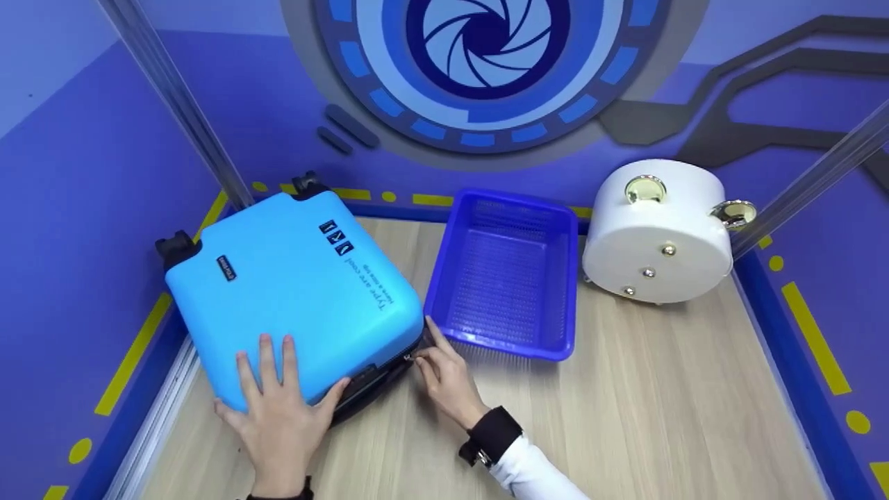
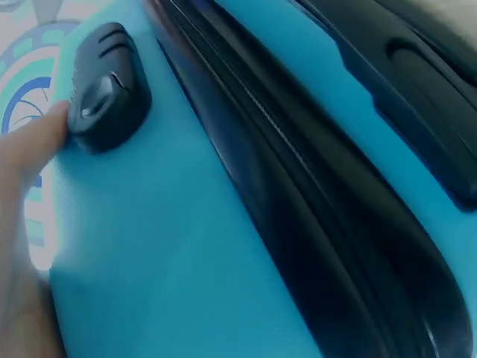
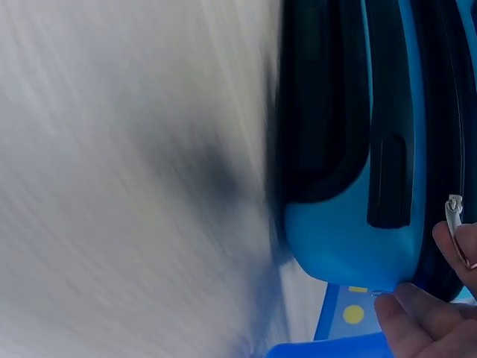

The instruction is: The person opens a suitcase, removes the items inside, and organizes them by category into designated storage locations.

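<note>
A bright blue suitcase [image 1: 292, 278] lies flat on the wooden surface, its wheels toward the back left. My left hand [image 1: 278, 410] rests spread on the near part of its lid, thumb along the front edge. In the left wrist view that thumb touches near the black combination lock [image 2: 112, 89], and the black zipper band [image 2: 276, 164] runs along the side. At the suitcase's right front corner, my right hand [image 1: 448, 382] pinches a metal zipper pull [image 3: 453, 212] between thumb and finger. Its other fingers touch the case's side beside the corner.
A blue plastic basket [image 1: 571, 298] stands just right of the suitcase, close to my right hand. Behind it to the right is a white drum-shaped case [image 1: 653, 229] with gold round fittings. Blue-purple panel walls [image 1: 229, 104] enclose the back and both sides.
</note>
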A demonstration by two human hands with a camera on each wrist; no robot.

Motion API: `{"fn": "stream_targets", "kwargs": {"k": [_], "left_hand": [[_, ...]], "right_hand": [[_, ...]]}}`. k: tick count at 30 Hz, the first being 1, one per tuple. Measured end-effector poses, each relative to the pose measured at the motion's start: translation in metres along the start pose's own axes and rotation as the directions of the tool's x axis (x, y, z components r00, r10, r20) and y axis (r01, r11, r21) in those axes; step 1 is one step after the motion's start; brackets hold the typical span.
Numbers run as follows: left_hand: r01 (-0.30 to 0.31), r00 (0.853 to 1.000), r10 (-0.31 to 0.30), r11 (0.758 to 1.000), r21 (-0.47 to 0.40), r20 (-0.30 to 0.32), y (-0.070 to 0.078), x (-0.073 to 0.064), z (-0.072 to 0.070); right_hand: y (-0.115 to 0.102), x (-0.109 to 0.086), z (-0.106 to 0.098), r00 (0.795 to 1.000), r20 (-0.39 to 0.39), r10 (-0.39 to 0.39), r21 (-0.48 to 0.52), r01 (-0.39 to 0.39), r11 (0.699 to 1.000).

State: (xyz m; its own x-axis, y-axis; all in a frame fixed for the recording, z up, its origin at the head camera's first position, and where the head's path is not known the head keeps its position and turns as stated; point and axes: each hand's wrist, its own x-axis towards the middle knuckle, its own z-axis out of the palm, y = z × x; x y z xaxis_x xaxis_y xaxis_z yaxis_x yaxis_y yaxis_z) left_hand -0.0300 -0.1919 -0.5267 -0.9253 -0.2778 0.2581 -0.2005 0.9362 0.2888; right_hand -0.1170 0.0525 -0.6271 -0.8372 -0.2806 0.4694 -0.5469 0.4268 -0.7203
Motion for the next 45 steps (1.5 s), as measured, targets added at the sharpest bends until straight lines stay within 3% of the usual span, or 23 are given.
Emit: {"fn": "stream_targets", "kwargs": {"k": [3,6,11,19,25,38,45], "left_hand": [[-0.093,0.996,0.093,0.995,-0.027,0.000,-0.013,0.003,-0.006],[-0.168,0.984,0.172,0.983,-0.073,0.041,-0.029,0.010,-0.013],[-0.228,0.968,0.239,0.965,-0.129,0.071,-0.047,0.019,-0.019],[-0.281,0.959,0.274,0.949,-0.142,-0.069,-0.051,0.018,-0.010],[-0.310,0.946,0.287,0.937,-0.159,-0.152,-0.049,0.015,-0.006],[-0.314,0.937,0.280,0.937,-0.150,-0.211,-0.047,0.013,0.001],[-0.302,0.937,0.266,0.943,-0.142,-0.228,-0.047,0.011,0.002]], "right_hand": [[-0.003,-0.005,0.003,0.999,-0.039,-0.029,0.027,0.031,0.999],[-0.005,-0.011,0.007,0.995,-0.084,-0.046,0.071,0.052,0.996],[-0.010,-0.018,0.015,0.991,-0.122,-0.051,0.137,0.067,0.988],[-0.019,-0.026,0.024,0.989,-0.148,0.003,0.125,0.016,0.992],[-0.027,-0.032,0.028,0.990,-0.143,-0.006,0.089,0.019,0.996],[-0.032,-0.034,0.033,0.981,-0.196,-0.009,-0.008,0.008,1.000],[-0.041,-0.037,0.041,0.990,-0.140,0.029,0.032,-0.025,0.999]]}}
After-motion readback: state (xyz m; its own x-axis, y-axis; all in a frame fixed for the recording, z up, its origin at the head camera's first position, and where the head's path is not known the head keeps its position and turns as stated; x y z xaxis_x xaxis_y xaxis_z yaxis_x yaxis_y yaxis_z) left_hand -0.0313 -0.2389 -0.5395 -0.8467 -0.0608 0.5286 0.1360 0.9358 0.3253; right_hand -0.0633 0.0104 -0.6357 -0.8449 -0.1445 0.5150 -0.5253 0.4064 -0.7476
